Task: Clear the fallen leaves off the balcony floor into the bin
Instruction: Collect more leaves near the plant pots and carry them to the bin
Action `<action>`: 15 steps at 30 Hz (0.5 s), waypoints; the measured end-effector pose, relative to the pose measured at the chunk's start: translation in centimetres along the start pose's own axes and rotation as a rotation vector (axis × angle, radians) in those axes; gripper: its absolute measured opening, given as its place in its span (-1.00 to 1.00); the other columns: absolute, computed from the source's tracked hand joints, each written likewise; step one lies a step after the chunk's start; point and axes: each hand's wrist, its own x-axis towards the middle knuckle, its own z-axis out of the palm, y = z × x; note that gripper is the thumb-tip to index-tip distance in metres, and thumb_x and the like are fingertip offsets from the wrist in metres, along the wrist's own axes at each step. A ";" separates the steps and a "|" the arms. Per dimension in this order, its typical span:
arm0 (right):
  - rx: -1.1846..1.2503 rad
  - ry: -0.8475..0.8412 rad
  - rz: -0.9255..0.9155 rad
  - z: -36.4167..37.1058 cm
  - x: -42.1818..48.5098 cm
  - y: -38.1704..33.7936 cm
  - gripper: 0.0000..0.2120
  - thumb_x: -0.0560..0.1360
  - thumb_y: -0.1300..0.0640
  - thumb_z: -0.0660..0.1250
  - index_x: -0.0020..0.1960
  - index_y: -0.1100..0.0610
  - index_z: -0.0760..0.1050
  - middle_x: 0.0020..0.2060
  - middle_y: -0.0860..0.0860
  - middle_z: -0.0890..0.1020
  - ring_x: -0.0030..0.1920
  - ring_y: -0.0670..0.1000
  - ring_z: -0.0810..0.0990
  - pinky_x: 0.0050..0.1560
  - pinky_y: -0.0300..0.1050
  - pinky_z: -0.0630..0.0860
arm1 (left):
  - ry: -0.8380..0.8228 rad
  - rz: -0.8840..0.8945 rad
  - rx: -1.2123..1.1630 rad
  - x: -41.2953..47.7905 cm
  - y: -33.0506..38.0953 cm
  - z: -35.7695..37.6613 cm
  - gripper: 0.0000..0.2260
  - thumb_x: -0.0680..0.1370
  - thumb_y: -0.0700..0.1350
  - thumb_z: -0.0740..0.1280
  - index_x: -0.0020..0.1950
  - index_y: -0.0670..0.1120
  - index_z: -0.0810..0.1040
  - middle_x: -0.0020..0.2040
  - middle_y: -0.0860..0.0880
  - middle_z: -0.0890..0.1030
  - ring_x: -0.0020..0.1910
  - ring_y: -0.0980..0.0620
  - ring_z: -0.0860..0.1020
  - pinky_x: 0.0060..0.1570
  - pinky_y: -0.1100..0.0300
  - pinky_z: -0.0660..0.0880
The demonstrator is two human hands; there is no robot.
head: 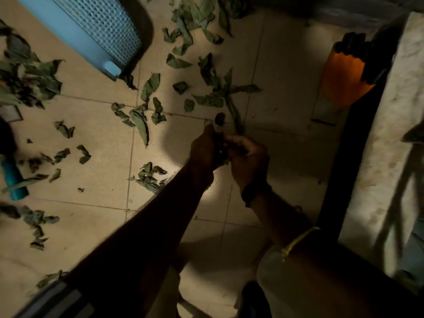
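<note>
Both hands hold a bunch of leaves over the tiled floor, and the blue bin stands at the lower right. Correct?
Not quite. The head view shows the bin at the upper left. Both hands, left and right, do hold leaves over the floor.

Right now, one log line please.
hands: both hands gripping gathered leaves | floor: leaves still scattered | bin: upper left

Left hand (204,149) and right hand (249,160) meet over the tiled floor (286,65), fingers curled around a dark clump of leaves (220,154). Dried leaves (146,88) lie scattered beyond and left of them. Blue bin (96,31) stands far up-left; orange dustpan (341,81) up-right.
</note>
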 end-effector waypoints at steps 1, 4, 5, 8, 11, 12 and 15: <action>-0.047 0.025 -0.031 0.3 -0.7 -0.1 -0.82 0.52 0.27 0.41 0.05 0.06 0.67 -0.15 -0.22 0.66 -0.06 -0.24 0.64 -0.01 -0.19 0.63 | 0.003 0.017 0.000 -0.1 0.0 0.1 -0.63 0.64 0.15 0.19 -0.05 -0.11 0.60 -0.25 -0.06 0.66 -0.30 0.00 0.63 -0.27 0.16 0.55; -0.074 0.052 -0.050 0.9 -2.0 -0.4 -0.82 0.47 0.28 0.46 0.00 0.06 0.67 -0.20 -0.12 0.70 -0.16 -0.15 0.68 -0.12 -0.13 0.66 | 0.057 0.051 0.036 -0.6 -0.3 0.1 -0.72 0.64 0.00 0.24 -0.15 -0.12 0.61 -0.43 -0.02 0.63 -0.46 0.03 0.60 -0.40 0.23 0.50; -0.010 -0.008 -0.018 1.0 -2.2 -0.6 -0.82 0.48 0.29 0.44 0.02 0.07 0.66 -0.17 -0.07 0.71 -0.15 -0.10 0.70 -0.12 -0.08 0.68 | 0.123 0.050 0.027 -0.6 -0.4 -0.2 -0.73 0.63 -0.04 0.25 -0.20 -0.12 0.60 -0.46 -0.02 0.62 -0.48 0.01 0.59 -0.42 0.23 0.48; 0.125 -0.290 -0.009 0.7 -2.3 -0.9 -0.81 0.53 0.23 0.36 0.12 0.13 0.64 -0.06 0.01 0.73 -0.03 -0.01 0.71 -0.04 0.00 0.68 | 0.305 0.072 0.016 0.3 -0.5 -2.0 -0.72 0.65 -0.04 0.24 -0.23 -0.05 0.56 -0.35 -0.03 0.61 -0.38 -0.01 0.58 -0.40 0.24 0.49; -0.051 -0.211 -0.166 0.8 -0.7 -0.9 -0.80 0.53 0.12 0.34 0.09 0.17 0.65 -0.06 0.04 0.72 -0.04 0.00 0.70 -0.05 0.06 0.67 | 0.337 0.037 -0.078 1.0 -0.5 -3.7 -0.68 0.68 -0.01 0.20 -0.23 -0.06 0.53 -0.48 0.03 0.52 -0.58 0.10 0.41 -0.63 0.33 0.30; -0.166 -0.120 -0.225 1.0 0.4 -0.8 -0.81 0.53 0.17 0.34 0.10 0.18 0.64 -0.02 0.06 0.71 -0.01 0.02 0.68 -0.01 0.10 0.66 | 0.323 0.011 -0.169 1.1 -0.6 -4.1 -0.65 0.68 0.00 0.21 -0.25 -0.11 0.53 -0.55 0.04 0.47 -0.64 0.12 0.34 -0.65 0.35 0.23; -0.574 -0.085 -0.287 2.4 4.5 -0.3 -0.62 0.54 0.20 0.35 0.36 0.11 0.51 0.29 0.13 0.53 0.31 0.13 0.48 0.29 0.13 0.50 | 0.250 -0.013 -0.243 1.6 -0.9 -5.0 -0.63 0.68 0.02 0.19 -0.24 -0.14 0.51 -0.60 0.05 0.40 -0.66 0.13 0.28 -0.63 0.35 0.19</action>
